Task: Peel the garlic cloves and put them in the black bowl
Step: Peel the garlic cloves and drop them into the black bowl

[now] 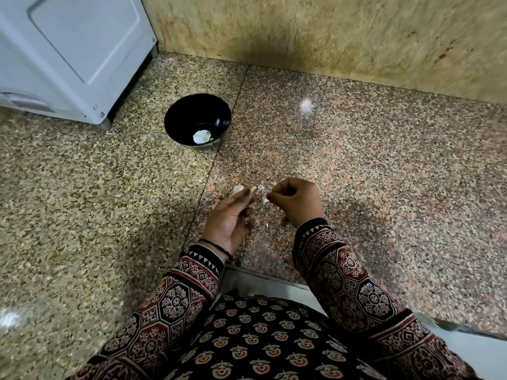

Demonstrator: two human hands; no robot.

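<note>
**A:** Where does everything sit, biggest first?

**B:** A speckled granite counter (pixel 356 174) fills the view, and a white appliance (pixel 71 50) stands at its far left corner. Just in front of that appliance is the black bowl (pixel 175 116). A few pale pieces lie at its bottom, likely cloves already peeled.

**A:** And the hands?

**B:** Both are over the counter's near middle, close together. The left hand (pixel 229 220) is turned palm up and pinches a garlic clove (pixel 253 188) at its fingertips. The right hand (pixel 297 201) is curled, knuckles up, pinching a strip of papery skin (pixel 264 198) that hangs off the clove. Loose scraps of peel (pixel 237 188) lie on the stone around them.

**A:** Which way is the bowl from the clove?

**B:** Ahead and to the left, well apart from both hands. The left hand is the nearer one, and it is the one holding the clove. I'd expect that hand to carry the clove forward and leftward once the skin is off.

**A:** How does the clove lie?

**B:** It seems to poke out of the left fingertips toward the right hand, so the skin would pull off to the right. It is too small to be sure of its long axis.
</note>
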